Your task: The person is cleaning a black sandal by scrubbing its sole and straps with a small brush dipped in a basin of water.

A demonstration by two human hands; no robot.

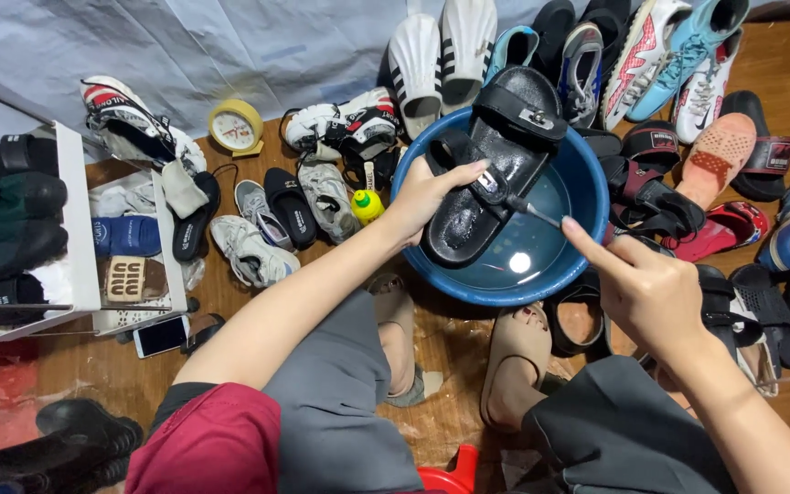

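Looking down, I see my left hand (424,194) wrapped around the side edge of a wet black sandal (496,165), thumb on top near the strap, fingers curled under it. The sandal is tilted over a blue basin (468,288) holding shallow water, its heel end dipping toward the near rim. My right hand (640,288) pinches the handle of a small brush (534,212) between thumb and extended forefinger; its tip touches the sandal's strap near the metal buckle. Scattered on the wooden floor around the basin: white slides (439,57), cleats (660,50), dark sandals (656,197). A yellow clock (235,125) stands far left, a phone (161,336) near a white shelf (75,220).
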